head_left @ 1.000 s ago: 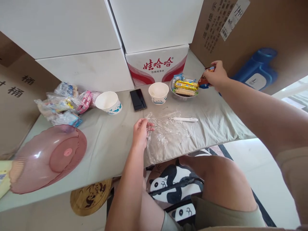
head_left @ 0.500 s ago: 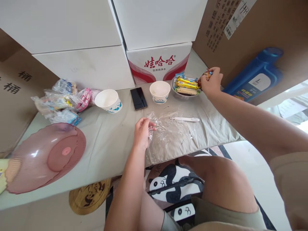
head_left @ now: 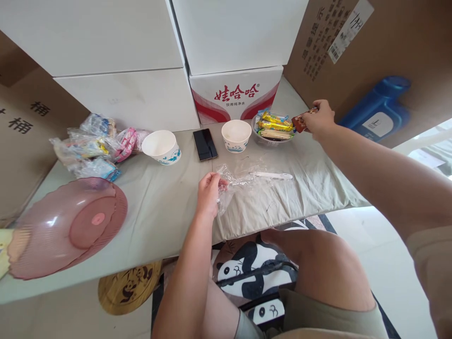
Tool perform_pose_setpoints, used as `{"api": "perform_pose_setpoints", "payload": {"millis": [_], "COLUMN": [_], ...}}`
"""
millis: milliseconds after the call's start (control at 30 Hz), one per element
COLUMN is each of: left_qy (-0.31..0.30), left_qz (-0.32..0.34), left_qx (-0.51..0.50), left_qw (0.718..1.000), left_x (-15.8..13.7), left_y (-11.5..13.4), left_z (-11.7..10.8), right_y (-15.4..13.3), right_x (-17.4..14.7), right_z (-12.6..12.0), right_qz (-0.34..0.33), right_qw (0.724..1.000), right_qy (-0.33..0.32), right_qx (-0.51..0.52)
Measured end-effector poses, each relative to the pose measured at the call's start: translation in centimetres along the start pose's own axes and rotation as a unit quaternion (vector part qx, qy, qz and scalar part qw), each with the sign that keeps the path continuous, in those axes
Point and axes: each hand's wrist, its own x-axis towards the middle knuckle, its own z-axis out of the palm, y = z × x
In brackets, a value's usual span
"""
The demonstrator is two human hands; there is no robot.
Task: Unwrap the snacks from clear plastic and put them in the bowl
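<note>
With our left hand (head_left: 207,194) we pinch the clear plastic (head_left: 226,198), which spreads out to the right of our fingers. With our right hand (head_left: 322,121) we pinch a brown packet (head_left: 300,123), which pokes out left of those fingertips, just beside the snack bowl (head_left: 271,141).

Bright, soft light fills the scene, strongest toward the right, where the floor (head_left: 381,245) and picture edge pale almost to white. The brown carton (head_left: 353,75) on that side sits in shade, its label's (head_left: 351,30) small print unreadable. Shadows on the tabletop (head_left: 158,197) are faint. A white glare spot marks the pink plastic bowl (head_left: 70,226); fine glints speckle the clear plastic film (head_left: 229,188). Wide-angle distortion tilts upright edges and stretches the margins.
</note>
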Motion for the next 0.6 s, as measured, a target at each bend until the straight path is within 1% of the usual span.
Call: {"api": "perform_pose_setpoints", "payload": {"millis": [33, 67, 133, 233, 300, 400, 467, 567, 600], "left_qy": [0.002, 0.006, 0.014, 0.014, 0.009, 0.006, 0.009, 0.008, 0.009], "left_qz": [0.001, 0.0, -0.007, -0.011, -0.011, -0.027, -0.038, -0.045, -0.047], "left_qx": [-0.001, -0.001, 0.001, 0.007, 0.012, 0.024, 0.033, 0.041, 0.043], "left_qw": [1.0, 1.0, 1.0, 1.0, 1.0, 0.999, 0.999, 0.998, 0.998], "left_x": [0.1, 0.2, 0.3, 0.2, 0.1, -0.2, -0.3, -0.1, -0.1], "left_y": [-0.1, -0.1, -0.1, -0.1, 0.1, 0.4, 0.7, 0.8, 0.8], "left_z": [0.1, 0.1, 0.1, 0.0, -0.2, -0.5, -0.5, -0.4, -0.4], "right_y": [-0.7, -1.5, -3.0, -4.4, -5.0, -5.5, -6.1, -6.8, -7.0], "right_x": [-0.5, -1.0, -1.3, -0.6, 0.3, 1.5, 2.1, 2.6, 2.7], "right_z": [-0.5, -0.9, -1.4, -1.7, -1.6, -1.5, -1.2, -0.3, 0.2], "right_qz": [0.029, 0.033, -0.025, -0.114, -0.146, -0.136, -0.121, -0.107, -0.111], "right_qw": [1.0, 0.999, 0.999, 0.991, 0.983, 0.965, 0.952, 0.939, 0.935], "right_qy": [-0.008, -0.016, -0.029, -0.057, -0.102, -0.209, -0.26, -0.295, -0.298], "right_qx": [-0.004, -0.011, -0.032, -0.045, -0.053, -0.084, -0.11, -0.145, -0.156]}}
